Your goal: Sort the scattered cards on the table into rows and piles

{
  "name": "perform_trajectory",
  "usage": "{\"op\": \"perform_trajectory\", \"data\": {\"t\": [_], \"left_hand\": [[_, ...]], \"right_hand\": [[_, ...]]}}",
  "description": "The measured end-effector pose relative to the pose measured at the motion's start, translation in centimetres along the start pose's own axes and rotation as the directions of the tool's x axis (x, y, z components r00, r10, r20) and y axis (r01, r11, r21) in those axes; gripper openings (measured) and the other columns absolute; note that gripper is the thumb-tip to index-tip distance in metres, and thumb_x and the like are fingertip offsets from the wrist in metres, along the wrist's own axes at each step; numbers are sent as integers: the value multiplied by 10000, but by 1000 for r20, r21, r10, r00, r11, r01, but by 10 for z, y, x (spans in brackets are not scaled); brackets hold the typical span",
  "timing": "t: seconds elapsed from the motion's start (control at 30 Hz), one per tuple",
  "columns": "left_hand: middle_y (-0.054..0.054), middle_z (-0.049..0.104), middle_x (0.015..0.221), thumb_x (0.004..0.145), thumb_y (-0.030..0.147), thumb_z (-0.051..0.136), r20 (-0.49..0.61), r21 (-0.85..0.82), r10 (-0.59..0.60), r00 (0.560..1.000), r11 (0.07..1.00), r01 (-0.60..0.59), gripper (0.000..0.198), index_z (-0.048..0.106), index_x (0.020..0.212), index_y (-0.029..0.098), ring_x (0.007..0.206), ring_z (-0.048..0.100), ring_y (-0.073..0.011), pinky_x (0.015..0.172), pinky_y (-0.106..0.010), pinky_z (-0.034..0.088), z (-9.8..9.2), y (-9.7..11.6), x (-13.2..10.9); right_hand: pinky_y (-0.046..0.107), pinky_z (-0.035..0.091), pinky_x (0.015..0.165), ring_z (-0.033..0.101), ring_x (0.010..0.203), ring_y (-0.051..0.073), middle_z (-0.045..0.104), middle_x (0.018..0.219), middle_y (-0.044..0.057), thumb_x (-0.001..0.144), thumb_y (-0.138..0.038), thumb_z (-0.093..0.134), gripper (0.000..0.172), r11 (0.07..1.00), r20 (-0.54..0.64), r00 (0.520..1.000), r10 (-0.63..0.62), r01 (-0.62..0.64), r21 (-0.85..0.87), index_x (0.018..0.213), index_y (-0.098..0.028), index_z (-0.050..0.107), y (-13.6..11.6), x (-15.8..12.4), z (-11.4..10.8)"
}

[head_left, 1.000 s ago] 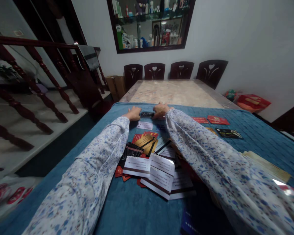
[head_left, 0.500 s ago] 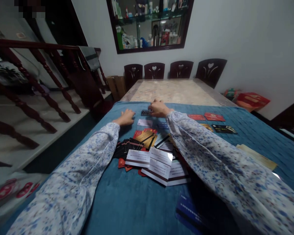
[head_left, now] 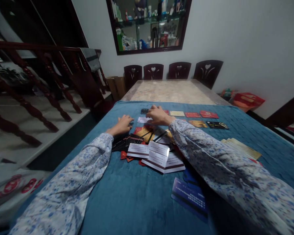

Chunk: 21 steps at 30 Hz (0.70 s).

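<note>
My right hand (head_left: 159, 115) is over the right end of a white card (head_left: 143, 120), fingers bent and apart; I cannot tell whether the tips touch it. Behind it lies a black card (head_left: 144, 111). My left hand (head_left: 122, 125) hovers over the cloth to the left, fingers loosely spread and holding nothing. Between my forearms is a loose heap: fanned black cards (head_left: 127, 142), gold cards (head_left: 144, 133) and white striped cards (head_left: 155, 160). Blue cards (head_left: 189, 197) lie nearer me, partly in my right arm's shadow.
Further cards form rows at the back, including a cream card (head_left: 177, 113), red cards (head_left: 209, 114) and a black-and-gold card (head_left: 217, 125). Cream cards (head_left: 242, 148) lie beyond my right sleeve. A blue cloth (head_left: 112, 202) covers the near tabletop. Chairs (head_left: 153, 71) stand behind.
My right hand has come back from the black card to the white card, uncovering the back row. My left hand has drawn slightly toward me. The view has shifted a little.
</note>
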<state>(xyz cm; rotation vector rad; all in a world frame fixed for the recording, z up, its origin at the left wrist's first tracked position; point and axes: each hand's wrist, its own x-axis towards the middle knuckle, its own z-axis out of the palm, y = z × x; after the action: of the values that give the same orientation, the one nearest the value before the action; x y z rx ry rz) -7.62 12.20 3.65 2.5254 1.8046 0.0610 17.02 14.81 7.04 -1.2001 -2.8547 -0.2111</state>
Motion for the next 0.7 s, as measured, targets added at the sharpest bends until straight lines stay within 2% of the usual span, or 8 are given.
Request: {"op": "perform_trajectory", "data": {"t": [0.3,0.57,0.7], "left_hand": [[-152,619,1323,899,194,560,-49,-45,26,998,999,-29,443,664,1330,186,1270,501,-354,1048,-552,423,3,9,-44],[-132,648,1275,936,153,509,-125,-94,92,988,990,-104,418,697,1300,236,1209,520,-309,1032,-534,405,2,21,-83],[-123,672,1250,970,188,485,-167,-111,134,977,982,-154,394,720,1279,255,1166,532,-289,1035,-507,399,1,27,-100]], "right_hand": [[444,312,923,430,1253,358,707,1269,166,965,-359,618,337,999,-21,1000,-21,21,27,1241,-219,752,-26,-34,-4],[453,303,903,437,1204,341,716,1252,160,954,-330,592,346,996,-73,996,-58,62,63,1237,-215,754,-44,-61,-1],[471,300,926,429,1218,351,719,1244,166,958,-353,583,346,992,-103,992,-78,87,93,1231,-226,754,-55,-74,-1]]}}
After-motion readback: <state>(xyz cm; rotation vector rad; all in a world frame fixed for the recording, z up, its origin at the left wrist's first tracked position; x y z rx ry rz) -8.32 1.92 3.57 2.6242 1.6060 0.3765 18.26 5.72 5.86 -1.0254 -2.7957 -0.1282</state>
